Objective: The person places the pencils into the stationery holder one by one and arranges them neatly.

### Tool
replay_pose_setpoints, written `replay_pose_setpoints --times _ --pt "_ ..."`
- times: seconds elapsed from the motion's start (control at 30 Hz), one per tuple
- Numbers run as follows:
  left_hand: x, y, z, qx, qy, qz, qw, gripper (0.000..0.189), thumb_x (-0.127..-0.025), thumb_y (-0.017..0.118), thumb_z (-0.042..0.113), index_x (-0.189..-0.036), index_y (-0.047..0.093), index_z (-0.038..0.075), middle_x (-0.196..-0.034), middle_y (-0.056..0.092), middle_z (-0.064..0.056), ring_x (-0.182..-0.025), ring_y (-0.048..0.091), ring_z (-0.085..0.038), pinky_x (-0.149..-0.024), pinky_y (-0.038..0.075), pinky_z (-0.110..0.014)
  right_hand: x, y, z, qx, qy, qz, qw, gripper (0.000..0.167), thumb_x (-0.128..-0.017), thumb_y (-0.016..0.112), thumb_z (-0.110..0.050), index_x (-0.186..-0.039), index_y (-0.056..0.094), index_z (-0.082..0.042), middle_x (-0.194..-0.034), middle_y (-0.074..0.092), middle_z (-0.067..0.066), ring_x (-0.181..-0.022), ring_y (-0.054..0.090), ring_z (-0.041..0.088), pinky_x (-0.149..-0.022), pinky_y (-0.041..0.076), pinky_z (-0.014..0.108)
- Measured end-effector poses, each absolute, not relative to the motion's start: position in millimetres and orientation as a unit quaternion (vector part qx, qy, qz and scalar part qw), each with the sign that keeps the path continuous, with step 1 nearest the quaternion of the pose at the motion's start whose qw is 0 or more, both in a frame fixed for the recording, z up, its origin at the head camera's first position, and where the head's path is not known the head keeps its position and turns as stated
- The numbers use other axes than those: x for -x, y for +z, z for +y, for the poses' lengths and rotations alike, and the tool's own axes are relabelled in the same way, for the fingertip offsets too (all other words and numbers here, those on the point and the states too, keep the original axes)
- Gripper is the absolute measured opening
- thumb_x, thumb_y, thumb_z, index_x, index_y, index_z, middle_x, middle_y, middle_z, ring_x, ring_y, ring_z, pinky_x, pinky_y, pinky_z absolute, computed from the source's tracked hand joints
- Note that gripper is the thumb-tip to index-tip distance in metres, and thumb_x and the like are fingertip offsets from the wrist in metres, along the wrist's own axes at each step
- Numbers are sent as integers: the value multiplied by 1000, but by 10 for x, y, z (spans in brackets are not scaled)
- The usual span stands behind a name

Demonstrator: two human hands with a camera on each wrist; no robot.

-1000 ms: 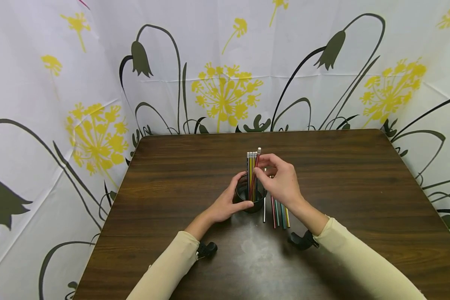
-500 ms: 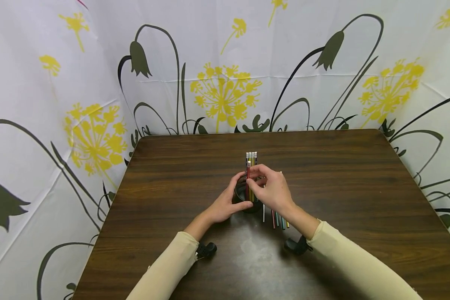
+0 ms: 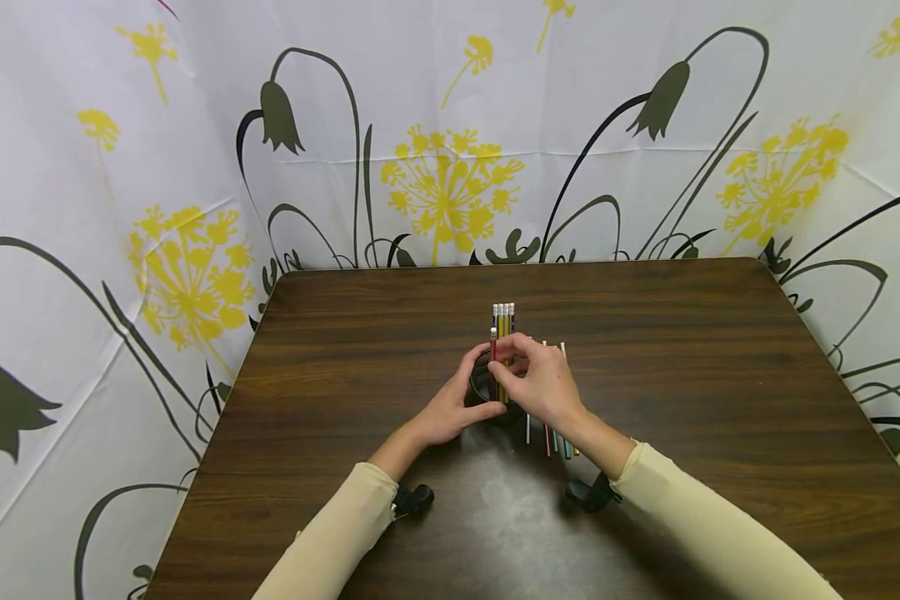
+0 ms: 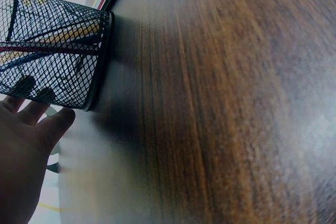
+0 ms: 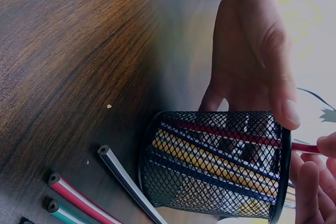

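A black mesh pencil cup [image 5: 210, 166] stands upright on the table. My left hand [image 3: 446, 410] grips it, thumb at the near rim and fingers around the left side. Between thumb and fingers, my right hand [image 3: 546, 382] pinches a red pencil [image 3: 493, 352], eraser end up. Through the mesh in the right wrist view, this pencil's lower part shows inside the cup, reaching near the bottom. Several other pencils [image 3: 504, 312], yellow and dark ones, lean together in the cup with their erasers up. The right hand covers the cup's right side in the head view.
Several loose pencils lie on the table right of the cup, among them a black-and-white one [image 5: 128, 182], a red one [image 5: 79, 199] and a green one [image 5: 65, 212]. The brown wooden table [image 3: 360, 333] ends at a white flower-patterned cloth [image 3: 450, 100] behind.
My right hand has moved left and lower with the red pencil, which now stands more upright and deeper, left of the other pencils. The left hand has stayed on the cup.
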State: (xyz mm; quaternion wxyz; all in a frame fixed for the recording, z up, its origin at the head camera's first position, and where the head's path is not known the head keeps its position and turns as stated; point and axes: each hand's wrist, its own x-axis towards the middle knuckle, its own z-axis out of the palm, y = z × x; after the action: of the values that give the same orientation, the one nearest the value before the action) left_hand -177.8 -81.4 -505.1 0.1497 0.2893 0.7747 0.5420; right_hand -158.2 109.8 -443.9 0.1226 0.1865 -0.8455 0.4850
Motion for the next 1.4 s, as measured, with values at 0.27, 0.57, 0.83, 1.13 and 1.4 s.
replay_pose_setpoints --times 0.27,0.57,0.83,1.13,1.4 --pt "1763 -5052 -807 -293 542 774 146 86 -92 71 30 -153 11 36 -148 39 -3 -134 41 -18 -110 28 -51 1601 -4457 1080 -154 467 -861 131 16 -86 77 -15 -100 70 -11 -85 71 -3 -65 66 8 -56 52 28" --pt "1761 -5048 -798 -278 539 783 139 87 -92 70 16 -156 12 20 -153 33 -9 -141 29 -25 -112 22 -54 1686 -4459 1027 -100 457 -872 146 15 -83 80 -19 -93 71 -14 -77 70 -7 -63 63 8 -57 50 30" --pt "1760 -5023 -804 -283 526 791 133 88 -91 72 24 -156 12 24 -156 28 0 -141 28 -17 -113 23 -48 1752 -4473 988 -65 441 -879 168 16 -81 82 -22 -90 72 -12 -71 69 -6 -58 61 7 -53 47 31" --pt "1753 -5022 -815 -271 525 794 144 86 -91 70 39 -153 12 35 -156 25 6 -143 23 -13 -113 22 -49 1803 -4507 957 -56 404 -893 191 19 -80 83 -26 -89 72 -13 -70 68 -7 -57 61 7 -52 47 31" --pt "1748 -5018 -812 -268 524 796 141 86 -92 71 30 -153 11 36 -157 23 5 -143 22 -14 -113 22 -51 1819 -4507 943 -63 383 -900 201 18 -81 82 -27 -87 72 -14 -69 68 -7 -58 61 7 -53 46 32"
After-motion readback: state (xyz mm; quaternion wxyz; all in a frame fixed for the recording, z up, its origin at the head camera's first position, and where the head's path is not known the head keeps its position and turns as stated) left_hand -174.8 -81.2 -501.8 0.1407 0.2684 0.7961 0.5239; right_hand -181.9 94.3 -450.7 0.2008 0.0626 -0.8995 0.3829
